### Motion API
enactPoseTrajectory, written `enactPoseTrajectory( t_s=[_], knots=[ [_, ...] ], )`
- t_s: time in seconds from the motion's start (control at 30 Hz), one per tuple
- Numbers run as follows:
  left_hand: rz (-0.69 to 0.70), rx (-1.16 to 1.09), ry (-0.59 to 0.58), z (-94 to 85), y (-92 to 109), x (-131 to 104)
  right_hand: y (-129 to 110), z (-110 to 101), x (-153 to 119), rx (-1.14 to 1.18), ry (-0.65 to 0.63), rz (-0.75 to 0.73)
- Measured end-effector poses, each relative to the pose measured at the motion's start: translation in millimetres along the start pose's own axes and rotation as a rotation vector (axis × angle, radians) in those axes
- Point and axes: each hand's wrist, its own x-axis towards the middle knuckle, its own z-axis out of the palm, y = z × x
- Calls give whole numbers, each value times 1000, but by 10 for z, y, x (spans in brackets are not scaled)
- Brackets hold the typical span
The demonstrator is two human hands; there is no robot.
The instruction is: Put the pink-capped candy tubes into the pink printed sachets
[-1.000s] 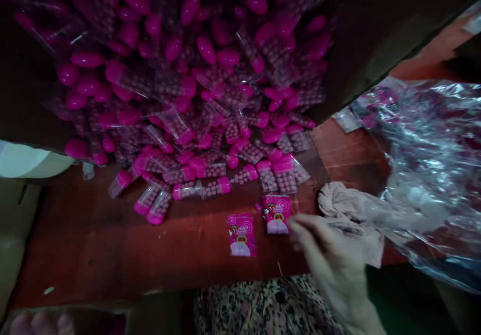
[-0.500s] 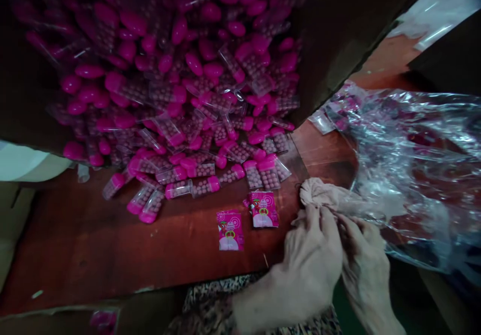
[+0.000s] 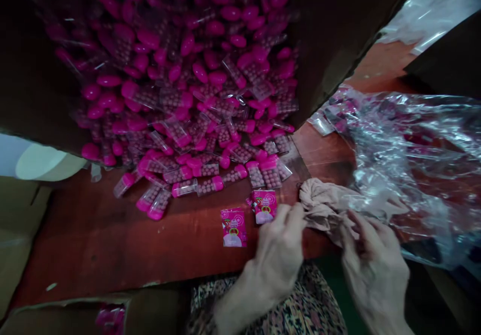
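Note:
My left hand point(image 3: 278, 255) is smeared by motion, its curled fingers between the right-hand pink printed packet point(image 3: 265, 207) and a crumpled pale cloth point(image 3: 323, 205). Whether it holds anything cannot be made out. My right hand point(image 3: 376, 267) has its thumb and fingers closed on the near edge of that cloth. Another pink printed packet point(image 3: 233, 229) lies flat to the left, apart from both hands. Beyond the packets are clear tubes of small pale balls with bright pink caps point(image 3: 210, 186), some lying loose on the reddish-brown tabletop point(image 3: 124, 245).
A large dark box point(image 3: 334, 49) lies open towards me, with a heap of pink-capped tubes point(image 3: 195, 99) spilling out. Clear plastic wrap point(image 3: 409, 175) covers the right side. A white round container point(image 3: 48, 163) stands at left. An open carton point(image 3: 150, 310) is below the table's front edge.
My left hand has come off the cloth and moved left towards the packets. My right hand has shifted slightly right and down, still at the cloth, which now lies more spread out.

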Motion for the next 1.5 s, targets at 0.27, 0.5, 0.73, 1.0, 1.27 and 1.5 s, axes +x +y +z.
enactPoseTrajectory(
  t_s=[0.27,0.5,0.73,1.0,1.27,1.5],
  knots=[
    [-485,85,354,-1072,-601,-450,-972,414,-354,387,-350,-439],
    [-566,-147,453,-1070,-620,-591,-986,589,-437,294,-395,-466],
    [-552,-182,296,-994,-407,-386,-994,435,-353,381,-319,-518],
    [-700,-750,428,-894,-337,-249,-1163,322,-201,809,-403,-33],
    [-634,-999,600,-905,-229,-102,-1425,342,20,1015,-596,179],
    [-653,-1028,574,-1151,-274,-100,-1574,323,242,995,-759,115]
  ],
)
